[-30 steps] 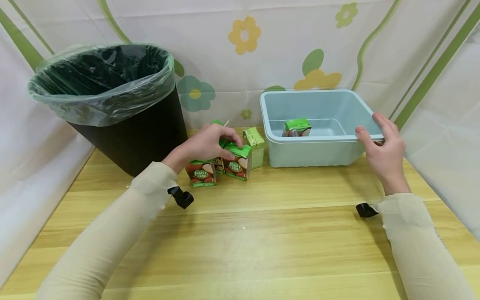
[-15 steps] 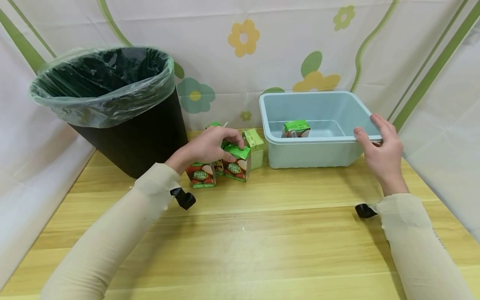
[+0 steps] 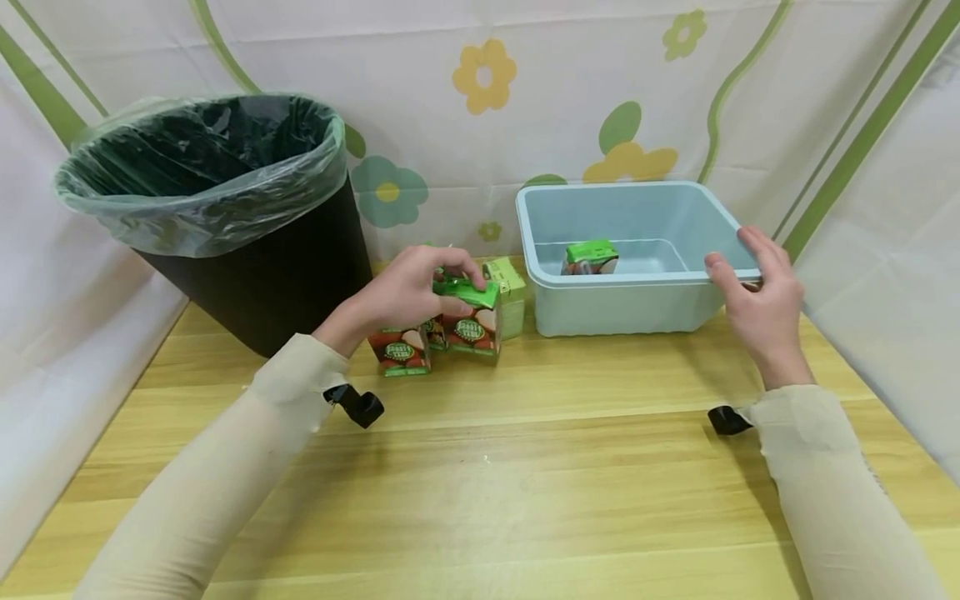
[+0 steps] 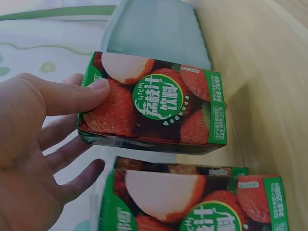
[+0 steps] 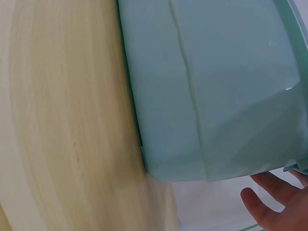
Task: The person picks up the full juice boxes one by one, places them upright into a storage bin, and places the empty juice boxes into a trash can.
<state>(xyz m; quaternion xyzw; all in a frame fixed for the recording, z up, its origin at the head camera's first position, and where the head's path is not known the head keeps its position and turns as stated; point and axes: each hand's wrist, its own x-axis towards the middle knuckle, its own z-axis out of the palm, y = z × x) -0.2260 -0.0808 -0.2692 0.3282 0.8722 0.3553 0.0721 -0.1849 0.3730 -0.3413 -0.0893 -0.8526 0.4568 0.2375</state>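
Note:
My left hand (image 3: pixel 408 287) pinches a litchi juice carton (image 3: pixel 474 329) by its green top, thumb on the near face. In the left wrist view the thumb lies across the printed front of this carton (image 4: pixel 159 103), and a strip of shadow shows under it in the head view. Beside it stands another litchi carton (image 3: pixel 399 354), with more cartons partly hidden behind the hand. A pale green carton (image 3: pixel 512 312) stands just right of the held one. My right hand (image 3: pixel 768 308) grips the right rim corner of a light blue plastic tub (image 3: pixel 622 308).
One litchi carton (image 3: pixel 592 254) sits inside the tub at its left. On the left stands a black bin (image 3: pixel 262 275) lined with a clear green-tinted bag (image 3: pixel 225 218). A flower-printed cloth (image 3: pixel 435 125) hangs behind the wooden table (image 3: pixel 525 483).
The carton in my left hand has risen slightly from the table. My right hand stays on the tub's corner.

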